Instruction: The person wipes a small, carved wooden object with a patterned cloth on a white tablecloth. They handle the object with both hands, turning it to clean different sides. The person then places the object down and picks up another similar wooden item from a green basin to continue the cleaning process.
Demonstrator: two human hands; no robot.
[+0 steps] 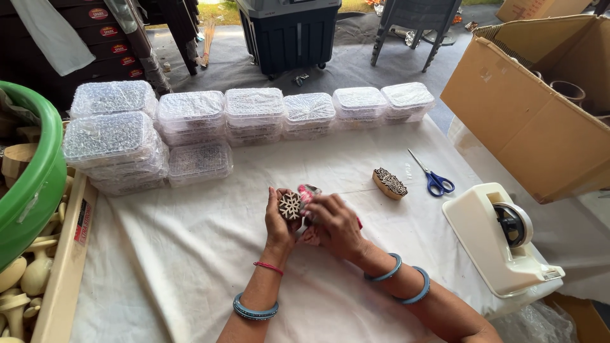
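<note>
My left hand (pixel 278 223) holds up a small round wooden stamp block (pixel 290 206) with a white snowflake pattern on its face. My right hand (pixel 333 223) is pressed against it from the right, fingers closed around a small pink and silvery piece (pixel 309 191) that is mostly hidden. Both hands hover over the white cloth (pixel 210 254) on the table. A second carved wooden block (pixel 389 183), oval and dark-patterned, lies on the cloth to the right of my hands.
Stacks of clear plastic lidded boxes (pixel 190 121) line the back of the table. Blue-handled scissors (pixel 436 180) and a cream tape dispenser (pixel 502 238) lie at right. An open cardboard box (pixel 540 108) stands far right, a green tub (pixel 28 184) and wooden knobs (pixel 25 273) at left.
</note>
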